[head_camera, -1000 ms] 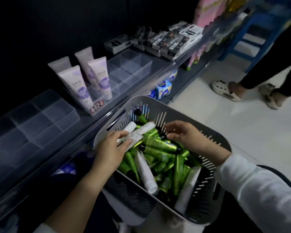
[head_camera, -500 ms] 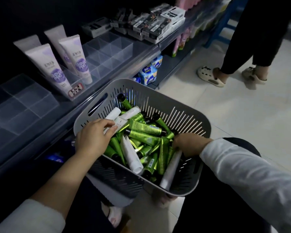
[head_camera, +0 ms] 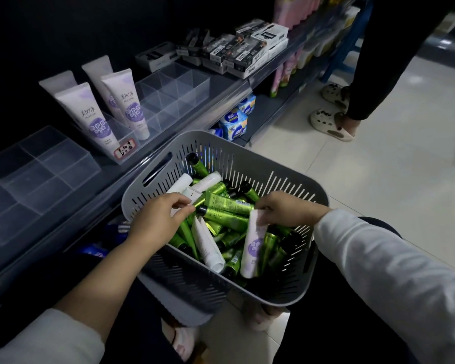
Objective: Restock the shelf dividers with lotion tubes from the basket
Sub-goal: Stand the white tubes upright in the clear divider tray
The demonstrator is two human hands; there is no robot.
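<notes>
A grey slotted basket (head_camera: 281, 287) holds several green tubes (head_camera: 227, 204) and a few white lotion tubes. My right hand (head_camera: 286, 208) pinches the crimped end of a white tube with a purple label (head_camera: 254, 245), which hangs cap-down above the pile. My left hand (head_camera: 159, 219) reaches into the basket's left side, its fingers curled on a white tube (head_camera: 187, 191). On the shelf, several upright white and purple tubes (head_camera: 96, 119) stand in a clear divider (head_camera: 121, 148). Clear divider boxes (head_camera: 174, 90) (head_camera: 34, 174) sit on either side of it.
Black and white boxed goods (head_camera: 237, 51) are stacked further along the shelf. Blue packets (head_camera: 234, 122) lie on the lower shelf. Another person's legs in light clogs (head_camera: 334, 124) stand on the pale tiled floor to the right. My knees are below the basket.
My right hand has lifted a white purple-label tube out of the pile by its crimped end. My left hand stays on the white tube at the basket's left.
</notes>
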